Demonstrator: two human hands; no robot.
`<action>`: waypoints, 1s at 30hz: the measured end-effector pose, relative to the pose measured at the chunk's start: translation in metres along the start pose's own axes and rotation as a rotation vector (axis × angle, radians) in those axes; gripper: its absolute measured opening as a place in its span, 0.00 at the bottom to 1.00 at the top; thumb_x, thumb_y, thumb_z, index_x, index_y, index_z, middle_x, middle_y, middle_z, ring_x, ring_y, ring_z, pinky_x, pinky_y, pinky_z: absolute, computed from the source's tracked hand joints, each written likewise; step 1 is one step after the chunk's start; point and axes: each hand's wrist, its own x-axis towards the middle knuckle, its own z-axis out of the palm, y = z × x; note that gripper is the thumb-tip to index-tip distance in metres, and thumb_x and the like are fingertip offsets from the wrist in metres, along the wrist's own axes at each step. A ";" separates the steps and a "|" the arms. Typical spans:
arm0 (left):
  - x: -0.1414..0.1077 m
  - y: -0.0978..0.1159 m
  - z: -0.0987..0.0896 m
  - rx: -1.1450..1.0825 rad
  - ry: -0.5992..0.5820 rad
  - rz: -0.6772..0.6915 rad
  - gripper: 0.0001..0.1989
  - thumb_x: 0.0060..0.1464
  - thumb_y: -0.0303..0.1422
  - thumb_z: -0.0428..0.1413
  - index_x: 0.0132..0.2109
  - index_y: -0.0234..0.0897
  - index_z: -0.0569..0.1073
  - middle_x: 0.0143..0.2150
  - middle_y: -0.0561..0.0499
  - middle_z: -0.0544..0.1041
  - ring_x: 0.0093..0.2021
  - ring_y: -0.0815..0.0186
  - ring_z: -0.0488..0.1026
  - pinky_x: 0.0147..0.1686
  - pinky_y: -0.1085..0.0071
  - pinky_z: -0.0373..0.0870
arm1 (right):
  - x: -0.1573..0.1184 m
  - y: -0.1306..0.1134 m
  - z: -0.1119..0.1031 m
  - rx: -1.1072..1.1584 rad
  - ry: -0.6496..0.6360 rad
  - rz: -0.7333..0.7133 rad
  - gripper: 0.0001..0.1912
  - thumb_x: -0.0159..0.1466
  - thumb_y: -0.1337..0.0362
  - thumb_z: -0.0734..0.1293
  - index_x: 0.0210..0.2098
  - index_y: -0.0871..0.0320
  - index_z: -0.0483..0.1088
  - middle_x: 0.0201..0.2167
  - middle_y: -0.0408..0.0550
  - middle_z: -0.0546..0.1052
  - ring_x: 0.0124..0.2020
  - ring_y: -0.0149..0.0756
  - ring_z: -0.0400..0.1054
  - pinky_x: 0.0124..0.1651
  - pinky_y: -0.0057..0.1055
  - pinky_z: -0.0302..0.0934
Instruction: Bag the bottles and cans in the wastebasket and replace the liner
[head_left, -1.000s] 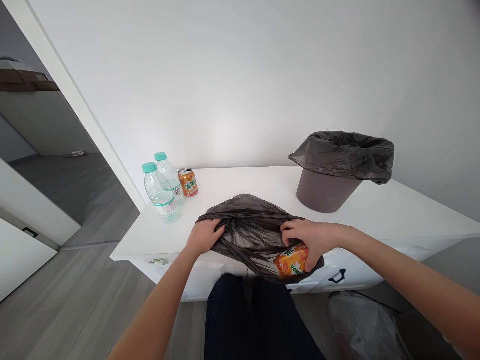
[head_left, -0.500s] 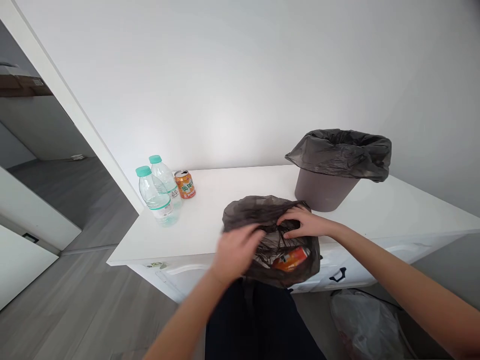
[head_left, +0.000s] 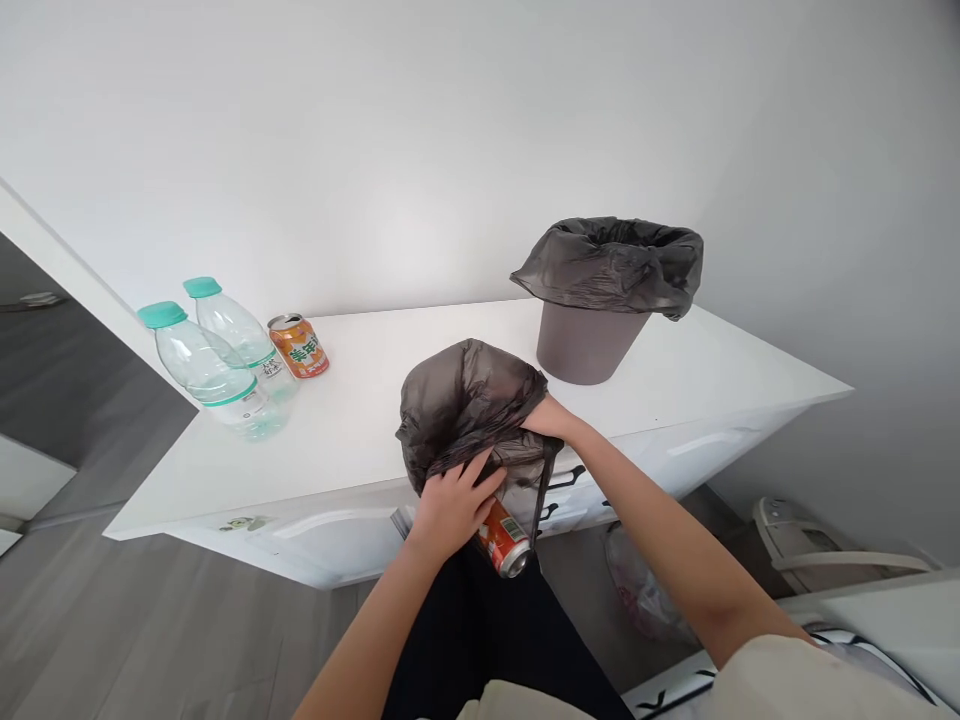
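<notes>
Dark plastic bag (head_left: 472, 390) is bunched above the front edge of the white cabinet (head_left: 360, 400), a tilted orange can (head_left: 501, 538) jutting out at its near side. The left hand (head_left: 448, 505) bends its fingers over the bag beside the can, while the right hand (head_left: 551, 415) is sunk in the folds, fingers hidden; I cannot tell what either grips.

Single view, head-worn camera: looks forward and down across nearby cabinet top (head_left: 360, 385) toward wall (head_left: 420, 150).
</notes>
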 end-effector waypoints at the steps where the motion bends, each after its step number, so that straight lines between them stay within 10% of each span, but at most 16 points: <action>1: 0.000 -0.002 -0.006 0.014 -0.004 0.015 0.20 0.64 0.38 0.47 0.61 0.54 0.65 0.69 0.51 0.59 0.51 0.57 0.69 0.38 0.64 0.67 | -0.001 -0.004 -0.001 0.008 -0.009 -0.015 0.24 0.57 0.60 0.70 0.53 0.59 0.72 0.56 0.55 0.72 0.59 0.48 0.63 0.64 0.45 0.55; 10: 0.005 -0.009 -0.023 0.037 -0.046 0.046 0.20 0.62 0.31 0.51 0.59 0.55 0.68 0.63 0.53 0.69 0.50 0.57 0.70 0.36 0.65 0.65 | -0.056 -0.049 -0.018 0.304 0.050 -0.056 0.11 0.61 0.60 0.64 0.38 0.56 0.76 0.40 0.48 0.78 0.46 0.44 0.70 0.53 0.42 0.64; 15: 0.003 -0.009 -0.021 0.012 -0.061 0.015 0.19 0.62 0.34 0.51 0.58 0.57 0.68 0.60 0.53 0.71 0.45 0.60 0.72 0.34 0.65 0.62 | -0.121 -0.061 0.032 0.230 0.133 -0.119 0.08 0.65 0.61 0.62 0.36 0.54 0.72 0.38 0.49 0.75 0.42 0.40 0.69 0.47 0.38 0.64; 18: 0.003 -0.007 -0.023 0.014 -0.089 0.010 0.19 0.62 0.33 0.49 0.59 0.57 0.67 0.59 0.52 0.71 0.43 0.61 0.72 0.33 0.66 0.61 | -0.155 -0.064 0.079 0.047 0.063 0.036 0.10 0.64 0.61 0.62 0.44 0.54 0.70 0.41 0.51 0.73 0.45 0.42 0.68 0.47 0.38 0.63; 23: 0.004 -0.006 -0.026 0.041 -0.095 0.021 0.20 0.62 0.32 0.49 0.59 0.56 0.66 0.61 0.53 0.69 0.46 0.59 0.71 0.34 0.64 0.62 | -0.167 -0.054 0.128 -0.192 -0.180 0.477 0.43 0.57 0.53 0.68 0.67 0.52 0.48 0.53 0.59 0.68 0.49 0.55 0.69 0.43 0.42 0.64; 30: 0.001 -0.010 -0.024 0.073 -0.117 0.033 0.24 0.60 0.31 0.50 0.61 0.58 0.64 0.63 0.54 0.68 0.46 0.58 0.70 0.35 0.63 0.63 | -0.151 -0.062 0.114 0.250 -0.234 0.628 0.46 0.51 0.58 0.72 0.65 0.56 0.50 0.57 0.57 0.69 0.56 0.50 0.66 0.55 0.42 0.60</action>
